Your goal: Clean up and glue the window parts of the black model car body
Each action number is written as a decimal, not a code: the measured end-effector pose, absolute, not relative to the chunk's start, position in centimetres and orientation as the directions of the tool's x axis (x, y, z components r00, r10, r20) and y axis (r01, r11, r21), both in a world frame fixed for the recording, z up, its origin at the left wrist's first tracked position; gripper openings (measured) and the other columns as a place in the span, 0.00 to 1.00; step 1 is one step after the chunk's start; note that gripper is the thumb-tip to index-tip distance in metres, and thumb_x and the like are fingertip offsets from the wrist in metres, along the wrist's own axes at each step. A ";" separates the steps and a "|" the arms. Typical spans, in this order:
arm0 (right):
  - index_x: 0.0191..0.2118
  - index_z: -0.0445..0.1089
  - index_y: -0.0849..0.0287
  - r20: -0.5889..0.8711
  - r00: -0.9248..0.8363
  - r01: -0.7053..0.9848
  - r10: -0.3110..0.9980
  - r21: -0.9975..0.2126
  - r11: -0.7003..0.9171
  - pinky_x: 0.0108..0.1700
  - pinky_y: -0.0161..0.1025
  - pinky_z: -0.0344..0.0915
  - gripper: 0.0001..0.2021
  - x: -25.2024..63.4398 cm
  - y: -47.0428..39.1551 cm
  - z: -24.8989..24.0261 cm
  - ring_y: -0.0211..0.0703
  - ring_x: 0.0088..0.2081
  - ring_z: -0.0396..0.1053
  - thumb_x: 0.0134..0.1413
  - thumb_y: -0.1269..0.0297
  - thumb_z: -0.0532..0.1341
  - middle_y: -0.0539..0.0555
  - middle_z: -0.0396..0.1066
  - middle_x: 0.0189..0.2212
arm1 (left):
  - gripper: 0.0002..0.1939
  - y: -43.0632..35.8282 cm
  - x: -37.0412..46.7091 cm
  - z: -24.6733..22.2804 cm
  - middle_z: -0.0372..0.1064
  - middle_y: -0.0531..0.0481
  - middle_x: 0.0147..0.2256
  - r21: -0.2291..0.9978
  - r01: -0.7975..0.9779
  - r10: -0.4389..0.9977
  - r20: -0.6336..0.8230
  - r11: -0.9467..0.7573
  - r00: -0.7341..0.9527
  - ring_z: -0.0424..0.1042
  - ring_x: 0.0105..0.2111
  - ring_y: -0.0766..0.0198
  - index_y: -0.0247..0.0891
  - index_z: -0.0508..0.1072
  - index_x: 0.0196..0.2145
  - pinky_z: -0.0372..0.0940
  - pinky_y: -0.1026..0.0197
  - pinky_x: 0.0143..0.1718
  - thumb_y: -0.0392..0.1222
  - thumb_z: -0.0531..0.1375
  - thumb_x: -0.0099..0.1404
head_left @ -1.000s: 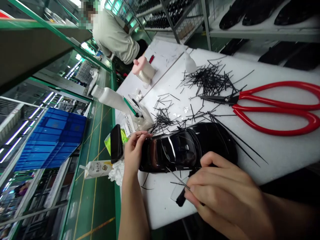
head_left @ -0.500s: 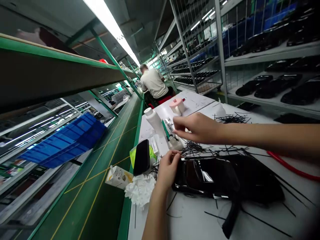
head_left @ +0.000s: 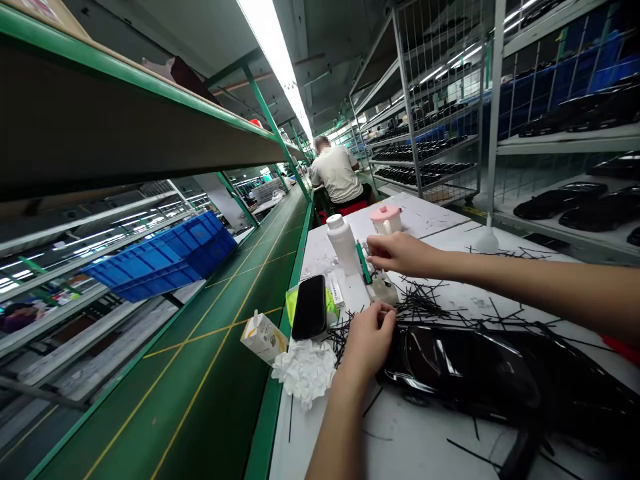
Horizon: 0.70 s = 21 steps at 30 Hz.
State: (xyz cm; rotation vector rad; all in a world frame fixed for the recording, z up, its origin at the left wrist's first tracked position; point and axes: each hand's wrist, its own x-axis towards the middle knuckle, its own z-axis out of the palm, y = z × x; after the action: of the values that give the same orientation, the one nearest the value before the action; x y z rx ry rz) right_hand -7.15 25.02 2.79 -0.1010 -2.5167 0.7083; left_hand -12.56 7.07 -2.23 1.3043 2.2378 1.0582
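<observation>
A glossy black model car (head_left: 450, 363) lies on the white table. My left hand (head_left: 367, 337) is at its near-left end, fingers curled against it and the fingertips partly hidden. My right hand (head_left: 400, 255) reaches in from the right above the table, fingers closed; whatever they hold is hidden. Just beside it, a green pen-like tool (head_left: 363, 263) stands in a small whitish holder (head_left: 383, 290). Thin black strips (head_left: 425, 300) are scattered behind the car.
A white bottle (head_left: 344, 243), a pink-lidded cup (head_left: 386, 219) and a dropper bottle (head_left: 487, 239) stand farther back. A phone (head_left: 310, 307), drink carton (head_left: 263, 338) and crumpled tissue (head_left: 306, 370) lie left, beside the green conveyor (head_left: 200, 373). A seated person (head_left: 337, 173) is ahead.
The view has turned left, so everything sits farther right in the picture. My right hand stays closed beside the tool holder, and my left hand stays at the car's end.
</observation>
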 end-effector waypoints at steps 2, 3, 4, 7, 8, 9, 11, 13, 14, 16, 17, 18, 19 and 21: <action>0.28 0.62 0.57 0.413 -0.892 -0.061 0.186 -0.518 0.853 0.30 0.35 0.56 0.08 -7.6 25.1 2.4 0.39 0.27 0.67 0.58 0.70 0.61 0.49 0.71 0.24 | 0.12 7.1 -12.5 -2.3 0.78 0.48 0.37 0.736 0.606 0.851 0.076 0.304 -0.519 0.75 0.40 0.54 0.41 0.75 0.37 0.63 0.57 0.43 0.46 0.54 0.67; 0.28 0.63 0.58 0.389 -0.903 -0.055 0.180 -0.523 0.851 0.30 0.35 0.58 0.09 -7.8 25.2 2.1 0.39 0.27 0.67 0.58 0.70 0.62 0.48 0.71 0.24 | 0.12 7.1 -12.5 -2.3 0.78 0.48 0.37 0.732 0.609 0.850 0.077 0.307 -0.521 0.75 0.39 0.54 0.41 0.75 0.37 0.63 0.57 0.43 0.46 0.53 0.67; 0.29 0.64 0.59 0.372 -0.910 -0.045 0.183 -0.527 0.849 0.31 0.35 0.60 0.09 -8.0 25.3 2.0 0.38 0.27 0.67 0.59 0.68 0.62 0.48 0.70 0.25 | 0.12 7.1 -12.5 -2.2 0.78 0.48 0.37 0.728 0.612 0.850 0.077 0.310 -0.522 0.75 0.39 0.54 0.41 0.75 0.37 0.63 0.57 0.43 0.46 0.53 0.67; 0.32 0.67 0.61 0.373 -0.900 -0.007 0.226 -0.531 0.847 0.33 0.37 0.64 0.10 -8.7 25.8 1.8 0.36 0.28 0.66 0.63 0.61 0.61 0.47 0.68 0.27 | 0.12 7.0 -12.4 -2.1 0.78 0.47 0.37 0.719 0.619 0.852 0.070 0.318 -0.519 0.75 0.40 0.54 0.41 0.75 0.37 0.64 0.57 0.42 0.45 0.53 0.67; 0.33 0.67 0.61 0.378 -0.895 -0.001 0.235 -0.530 0.848 0.34 0.37 0.65 0.11 -8.8 26.0 1.8 0.36 0.28 0.66 0.64 0.59 0.61 0.47 0.67 0.27 | 0.12 7.0 -12.3 -2.1 0.78 0.47 0.37 0.716 0.620 0.853 0.068 0.319 -0.517 0.75 0.40 0.54 0.41 0.75 0.37 0.64 0.57 0.43 0.45 0.53 0.67; 0.33 0.67 0.61 0.380 -0.895 -0.001 0.234 -0.527 0.850 0.34 0.37 0.65 0.12 -8.9 26.1 1.9 0.36 0.28 0.65 0.64 0.58 0.61 0.47 0.67 0.27 | 0.12 7.0 -12.3 -2.0 0.78 0.47 0.37 0.713 0.623 0.854 0.066 0.322 -0.516 0.75 0.40 0.54 0.41 0.75 0.37 0.64 0.57 0.43 0.45 0.53 0.67; 0.30 0.67 0.61 0.376 -0.901 -0.014 0.216 -0.522 0.853 0.33 0.37 0.64 0.12 -9.0 26.2 2.0 0.36 0.27 0.64 0.63 0.59 0.62 0.45 0.65 0.25 | 0.12 7.0 -12.3 -2.0 0.78 0.47 0.37 0.706 0.628 0.853 0.067 0.326 -0.517 0.75 0.39 0.54 0.41 0.76 0.37 0.64 0.57 0.43 0.45 0.53 0.67; 0.28 0.65 0.60 0.390 -0.895 -0.025 0.217 -0.529 0.848 0.32 0.36 0.62 0.13 -9.0 26.1 2.0 0.35 0.25 0.62 0.62 0.60 0.63 0.44 0.63 0.23 | 0.13 7.0 -12.4 -2.0 0.78 0.47 0.37 0.702 0.633 0.853 0.070 0.326 -0.517 0.75 0.39 0.54 0.41 0.76 0.37 0.64 0.57 0.43 0.45 0.52 0.68; 0.28 0.65 0.60 0.408 -0.883 -0.028 0.232 -0.538 0.842 0.31 0.35 0.61 0.12 -8.9 26.0 2.0 0.35 0.25 0.61 0.61 0.61 0.63 0.44 0.63 0.23 | 0.13 7.0 -12.4 -2.0 0.78 0.47 0.38 0.700 0.635 0.854 0.072 0.325 -0.516 0.75 0.40 0.54 0.41 0.76 0.37 0.64 0.57 0.43 0.45 0.52 0.68; 0.28 0.63 0.59 0.439 -0.859 -0.036 0.264 -0.566 0.823 0.30 0.35 0.58 0.11 -8.7 25.8 1.9 0.35 0.24 0.60 0.60 0.63 0.62 0.44 0.62 0.23 | 0.13 7.0 -12.4 -1.9 0.79 0.47 0.38 0.698 0.639 0.856 0.073 0.322 -0.512 0.75 0.40 0.54 0.42 0.76 0.37 0.64 0.57 0.43 0.45 0.53 0.68; 0.27 0.62 0.59 0.445 -0.854 -0.047 0.270 -0.583 0.811 0.28 0.35 0.56 0.12 -8.6 25.7 1.8 0.35 0.24 0.60 0.59 0.64 0.62 0.45 0.62 0.22 | 0.13 7.0 -12.4 -1.9 0.79 0.47 0.38 0.697 0.641 0.857 0.073 0.322 -0.511 0.75 0.40 0.54 0.42 0.76 0.37 0.64 0.57 0.43 0.45 0.53 0.68; 0.26 0.62 0.58 0.446 -0.853 -0.062 0.270 -0.600 0.797 0.28 0.35 0.54 0.12 -8.4 25.5 1.7 0.36 0.23 0.60 0.58 0.65 0.63 0.45 0.62 0.20 | 0.13 7.0 -12.4 -1.9 0.79 0.47 0.38 0.695 0.642 0.857 0.073 0.323 -0.510 0.75 0.40 0.54 0.42 0.76 0.37 0.64 0.57 0.42 0.45 0.53 0.68; 0.24 0.61 0.58 0.448 -0.853 -0.078 0.269 -0.619 0.782 0.27 0.35 0.53 0.13 -8.1 25.5 1.6 0.36 0.23 0.60 0.56 0.65 0.63 0.45 0.63 0.19 | 0.13 7.0 -12.4 -1.9 0.79 0.47 0.37 0.694 0.643 0.857 0.073 0.324 -0.510 0.75 0.39 0.54 0.42 0.76 0.37 0.64 0.57 0.42 0.45 0.53 0.68; 0.24 0.60 0.57 0.469 -0.833 -0.111 0.293 -0.661 0.742 0.27 0.36 0.54 0.13 -7.4 25.5 1.8 0.38 0.23 0.62 0.57 0.63 0.61 0.47 0.65 0.19 | 0.13 7.0 -12.4 -1.9 0.79 0.48 0.37 0.693 0.644 0.857 0.075 0.324 -0.510 0.75 0.39 0.54 0.42 0.76 0.37 0.64 0.57 0.42 0.45 0.52 0.68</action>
State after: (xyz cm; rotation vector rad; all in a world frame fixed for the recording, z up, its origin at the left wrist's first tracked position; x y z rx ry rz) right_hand -7.45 25.54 1.76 -0.1367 -2.3789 0.9507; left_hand -12.44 7.02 -1.94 1.3462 2.2882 0.9816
